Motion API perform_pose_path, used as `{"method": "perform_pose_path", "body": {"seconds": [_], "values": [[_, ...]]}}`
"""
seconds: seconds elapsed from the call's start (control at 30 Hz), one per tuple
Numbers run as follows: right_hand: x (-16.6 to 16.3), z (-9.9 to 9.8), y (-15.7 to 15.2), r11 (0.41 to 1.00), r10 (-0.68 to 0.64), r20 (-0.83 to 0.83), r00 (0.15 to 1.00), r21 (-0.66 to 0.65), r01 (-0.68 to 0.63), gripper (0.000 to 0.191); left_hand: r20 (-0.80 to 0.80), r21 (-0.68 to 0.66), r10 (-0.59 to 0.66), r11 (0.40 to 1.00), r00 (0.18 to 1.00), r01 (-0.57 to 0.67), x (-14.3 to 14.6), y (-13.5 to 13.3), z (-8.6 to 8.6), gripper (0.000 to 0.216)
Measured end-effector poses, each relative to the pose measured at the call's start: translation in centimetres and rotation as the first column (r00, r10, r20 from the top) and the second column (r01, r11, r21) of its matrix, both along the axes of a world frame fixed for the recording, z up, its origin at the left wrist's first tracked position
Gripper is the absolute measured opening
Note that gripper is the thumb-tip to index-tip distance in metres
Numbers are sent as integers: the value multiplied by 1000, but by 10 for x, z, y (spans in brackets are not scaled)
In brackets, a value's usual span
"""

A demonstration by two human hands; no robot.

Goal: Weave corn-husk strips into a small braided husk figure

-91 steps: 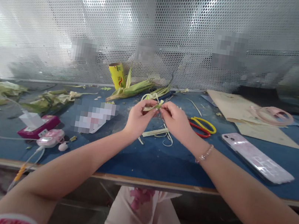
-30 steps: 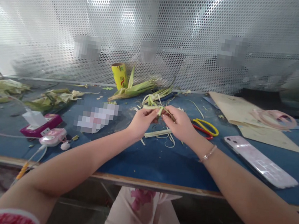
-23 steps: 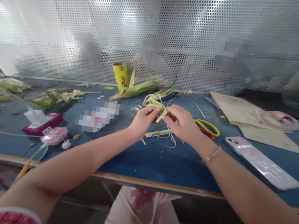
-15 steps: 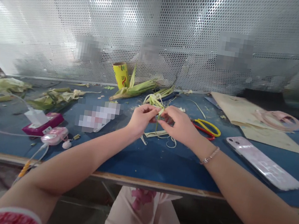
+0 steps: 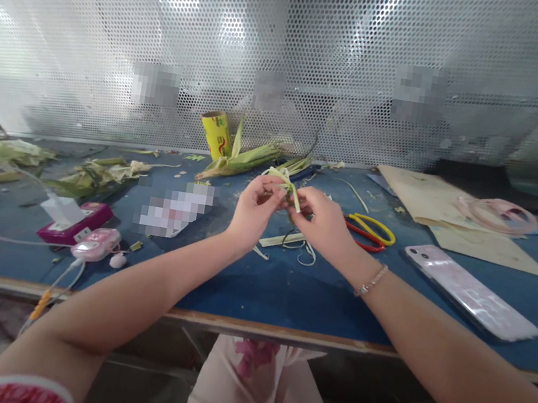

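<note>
Over the middle of the blue table, my left hand (image 5: 256, 210) and my right hand (image 5: 316, 214) meet with fingertips close together. Between them is a pale green bundle of corn husk strips (image 5: 292, 191), with loops standing up above the fingers. My left fingers are closed on the bundle's left side, and my right thumb and fingers pinch it from the right. Part of the bundle is hidden behind the fingers. Below the hands lie loose cut husk strips (image 5: 283, 239). Scissors with red and yellow handles (image 5: 370, 232) rest just right of my right hand.
Husk-covered corn (image 5: 242, 162) and a yellow tube (image 5: 215, 134) stand behind, before a perforated metal screen (image 5: 291, 50). A phone (image 5: 472, 292) lies right, brown paper (image 5: 441, 200) farther back. At left are husk scraps (image 5: 95, 179), a purple box (image 5: 74, 224) and a pink case (image 5: 95, 244).
The husk bundle has turned between my fingers, so its loops now show above them. Both hands have shifted slightly and keep their grip.
</note>
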State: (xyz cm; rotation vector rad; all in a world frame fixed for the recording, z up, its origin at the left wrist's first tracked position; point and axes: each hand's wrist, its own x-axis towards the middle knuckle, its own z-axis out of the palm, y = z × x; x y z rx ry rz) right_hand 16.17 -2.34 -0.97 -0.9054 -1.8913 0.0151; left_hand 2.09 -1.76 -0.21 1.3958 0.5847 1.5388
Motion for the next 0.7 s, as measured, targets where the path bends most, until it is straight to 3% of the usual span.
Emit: {"method": "perform_pose_path", "body": {"seconds": [0.27, 0.57, 0.7], "values": [[2, 2, 2, 995, -88, 32, 996, 47, 86, 13, 50, -50, -94, 994, 994, 97, -1, -4, 4, 16], [4, 0, 0, 991, -46, 73, 996, 127, 37, 16, 38, -146, -58, 987, 998, 63, 1, -6, 8, 17], [7, 2, 0, 988, -29, 99, 995, 152, 13, 16, 13, -211, -125, 969, 992, 125, -2, -4, 11, 23]]}}
